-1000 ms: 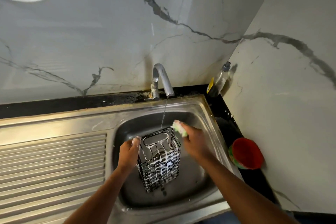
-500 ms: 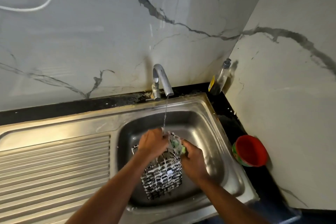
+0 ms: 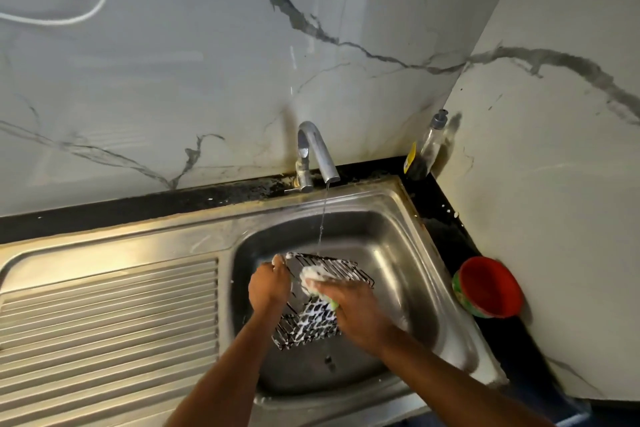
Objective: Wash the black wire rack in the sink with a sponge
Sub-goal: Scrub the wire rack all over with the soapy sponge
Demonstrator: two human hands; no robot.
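The black wire rack (image 3: 313,321), coated in white foam, is held tilted over the steel sink basin (image 3: 388,239). My left hand (image 3: 268,286) grips its left upper edge. My right hand (image 3: 356,310) holds a soapy green sponge (image 3: 317,279) and presses it against the rack's upper side. A thin stream of water falls from the tap (image 3: 317,154) onto the rack's far edge. The rack's middle is hidden behind my right hand.
The ribbed steel drainboard (image 3: 107,329) lies to the left of the basin. A dish soap bottle (image 3: 424,149) stands in the back right corner. A red bowl (image 3: 488,286) sits on the black counter at the right, close to the marble wall.
The rack has been tipped from upright onto a slant, its flat side now facing up. My left hand shifted to the left edge, and the sponge moved onto the upper face.
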